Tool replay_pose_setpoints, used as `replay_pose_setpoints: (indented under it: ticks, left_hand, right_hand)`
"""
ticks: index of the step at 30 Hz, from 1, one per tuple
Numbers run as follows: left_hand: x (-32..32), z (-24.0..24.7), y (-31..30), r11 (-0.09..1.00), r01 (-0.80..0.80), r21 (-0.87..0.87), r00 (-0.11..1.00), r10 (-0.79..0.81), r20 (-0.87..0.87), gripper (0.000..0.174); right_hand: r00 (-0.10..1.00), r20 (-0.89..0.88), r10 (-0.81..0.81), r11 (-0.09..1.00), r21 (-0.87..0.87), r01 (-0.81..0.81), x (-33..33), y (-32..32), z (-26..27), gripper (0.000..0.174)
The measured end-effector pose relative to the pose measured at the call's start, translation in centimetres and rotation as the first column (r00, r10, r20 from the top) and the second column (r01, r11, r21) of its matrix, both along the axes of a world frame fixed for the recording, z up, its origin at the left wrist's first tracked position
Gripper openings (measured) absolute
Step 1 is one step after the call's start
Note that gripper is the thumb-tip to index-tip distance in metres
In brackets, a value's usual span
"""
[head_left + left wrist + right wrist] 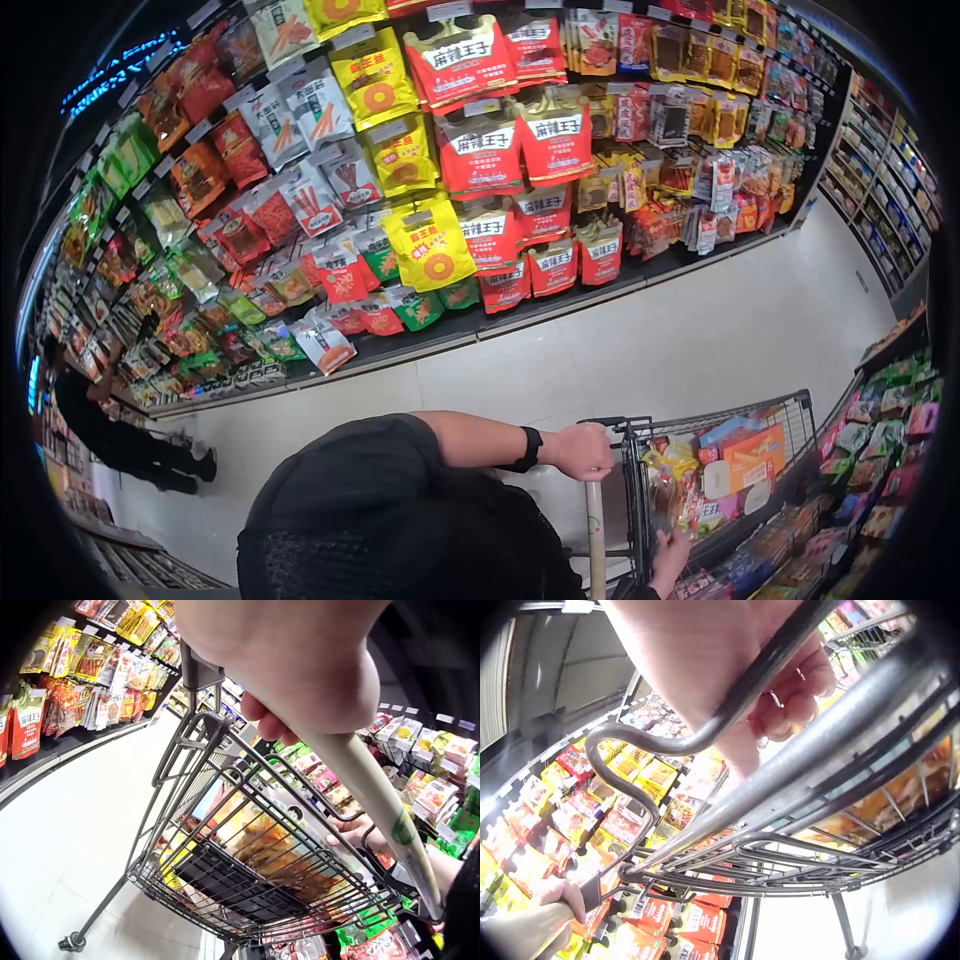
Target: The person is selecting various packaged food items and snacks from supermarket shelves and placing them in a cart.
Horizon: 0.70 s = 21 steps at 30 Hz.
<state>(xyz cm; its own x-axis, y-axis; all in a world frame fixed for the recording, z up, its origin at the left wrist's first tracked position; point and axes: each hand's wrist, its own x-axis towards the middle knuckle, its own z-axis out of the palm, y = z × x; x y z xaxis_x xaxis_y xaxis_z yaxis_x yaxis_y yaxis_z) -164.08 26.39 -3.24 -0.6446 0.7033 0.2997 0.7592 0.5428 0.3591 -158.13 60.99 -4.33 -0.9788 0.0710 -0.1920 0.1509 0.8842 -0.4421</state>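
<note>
A pale cart handle bar [596, 530] lies under the left hand [581, 451], whose fingers curl round it; the left wrist view shows the palm [292, 667] over the same bar [367, 780]. Farther along the cart, the right hand [670, 556] is over the near side of the wire basket [247, 862], beside the packages inside. In the right wrist view this hand [742, 675] has loosely bent fingers behind the dark rim, with nothing visible held. Inside the basket are an orange box [755, 455] and several bagged snacks [675, 490].
Hanging snack bags [485, 150] fill the shelf wall ahead. Pale floor [640, 340] runs between it and the cart. More shelves [890, 440] stand close on the right. A person in dark clothes [130, 435] stands at the far left.
</note>
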Motion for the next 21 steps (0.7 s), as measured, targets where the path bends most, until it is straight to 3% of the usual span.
replay_pose_setpoints:
  ticks: [5,6,8,12,13,15,17,18,19,21]
  left_hand:
    - [-1.0,0.2,0.1,0.987,-0.045,0.158,0.999,0.044,0.005,0.023]
    - [-1.2,0.4,-0.1,0.991,-0.061,0.115,0.998,0.062,-0.007,0.023]
    - [-1.8,1.0,-0.1,0.991,-0.042,0.123,0.999,0.045,-0.021,0.022]
    - [-2.6,0.7,-0.3,0.993,-0.052,0.110,0.997,0.059,-0.057,0.019]
    - [-2.4,0.6,-1.0,0.993,-0.052,0.110,0.997,0.059,-0.057,0.019]
    - [-3.3,0.4,-0.5,0.991,-0.074,0.111,0.995,0.080,-0.053,0.020]
    - [-3.7,0.7,-0.4,0.989,-0.079,0.126,0.995,0.086,-0.050,0.020]
    - [-4.0,0.9,-0.4,0.992,-0.093,0.085,0.995,0.095,-0.018,0.020]
    - [-4.3,1.0,-0.6,0.993,-0.108,0.037,0.994,0.108,0.015,0.019]
    - [-5.2,0.7,-0.4,0.994,-0.102,0.041,0.994,0.101,0.028,0.019]
  right_hand:
    - [0.995,-0.088,-0.045,0.978,-0.209,0.026,-1.0,-2.2,3.8,0.028]
    - [0.992,-0.090,-0.088,0.976,-0.205,0.068,-1.1,-2.9,4.5,0.028]
    - [0.974,-0.226,-0.020,0.982,-0.186,-0.023,-2.0,-3.6,6.1,0.026]
    - [0.970,-0.233,-0.065,0.994,-0.098,0.043,-1.5,-4.6,11.7,0.019]
    - [0.945,-0.325,-0.030,0.993,-0.116,-0.009,-1.0,-6.5,13.2,0.021]
    - [0.975,-0.220,0.040,0.941,-0.320,-0.111,1.5,-8.2,13.3,0.027]
    - [0.946,-0.212,0.246,0.949,-0.146,-0.280,3.4,-10.2,12.1,0.045]
    - [0.935,-0.218,0.279,0.957,-0.021,-0.290,4.4,-11.0,11.0,0.054]
    - [0.965,-0.133,0.225,0.974,0.011,-0.225,5.5,-11.7,9.3,0.057]
    - [0.969,-0.209,0.134,0.962,0.260,-0.077,6.7,-12.2,4.9,0.048]
